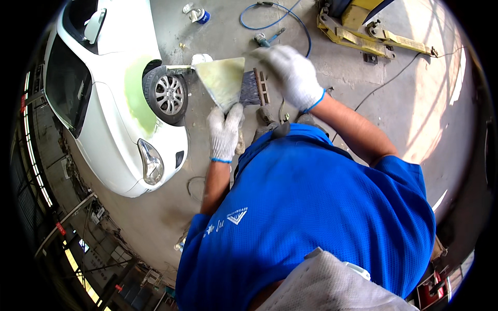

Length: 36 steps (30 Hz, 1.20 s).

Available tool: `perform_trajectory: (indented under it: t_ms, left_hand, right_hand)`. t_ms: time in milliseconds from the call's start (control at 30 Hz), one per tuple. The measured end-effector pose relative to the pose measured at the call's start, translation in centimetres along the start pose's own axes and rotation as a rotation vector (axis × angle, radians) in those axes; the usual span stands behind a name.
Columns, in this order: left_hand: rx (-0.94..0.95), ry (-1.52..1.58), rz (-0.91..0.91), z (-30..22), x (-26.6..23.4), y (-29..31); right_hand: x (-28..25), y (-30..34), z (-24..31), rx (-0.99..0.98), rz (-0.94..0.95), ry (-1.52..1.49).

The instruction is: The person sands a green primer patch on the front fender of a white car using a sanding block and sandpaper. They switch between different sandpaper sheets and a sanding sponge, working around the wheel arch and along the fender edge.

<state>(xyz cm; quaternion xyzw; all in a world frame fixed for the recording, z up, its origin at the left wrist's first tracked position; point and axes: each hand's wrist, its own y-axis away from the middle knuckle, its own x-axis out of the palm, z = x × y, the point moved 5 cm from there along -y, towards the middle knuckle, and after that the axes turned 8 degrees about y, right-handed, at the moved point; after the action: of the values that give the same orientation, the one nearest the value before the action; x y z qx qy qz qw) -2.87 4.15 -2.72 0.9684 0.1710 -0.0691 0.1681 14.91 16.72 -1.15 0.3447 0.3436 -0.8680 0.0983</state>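
My left hand [224,132], in a white knitted glove with a blue cuff, grips the near, narrow end of a flat, pale yellow-green board [222,80]. The board widens away from me and has smeared, streaky colour on it. My right hand [296,78], gloved the same way, is raised just right of the board, apart from it. Motion smears its fingers, so whether it holds anything is unclear. To the left stands a white car [111,103], with a light green patch [136,98] on the fender around the front wheel [168,94].
On the floor beyond lie a blue-and-white can [201,16], a blue hose [307,31] and a small blue-handled tool [263,39]. Yellow lift arms [358,37] stand at the far right, near a dark cable [381,83]. Past the board is a brown slatted piece [263,87].
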Motion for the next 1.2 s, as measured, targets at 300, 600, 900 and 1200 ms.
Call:
perform_trajectory:
  t_ms: [300, 600, 900, 1200]
  left_hand:
    - [0.103, 0.220, -0.015, -1.2, 0.2, 1.7]
    - [-0.076, 0.092, 0.015, -0.3, -0.6, 0.6]
    - [0.281, 0.060, -0.053, 0.4, 0.9, -0.1]
    - [-0.068, 0.132, 0.060, 2.6, 0.8, 0.3]
  right_hand:
    - [3.6, -1.2, -4.7, 0.125, 0.138, 0.093]
    - [5.0, -0.1, -2.6, 0.046, 0.206, 0.165]
    - [1.9, 1.9, 8.1, -0.395, 0.121, -0.032]
    - [-0.1, 1.8, 7.3, -0.270, 0.134, -0.081]
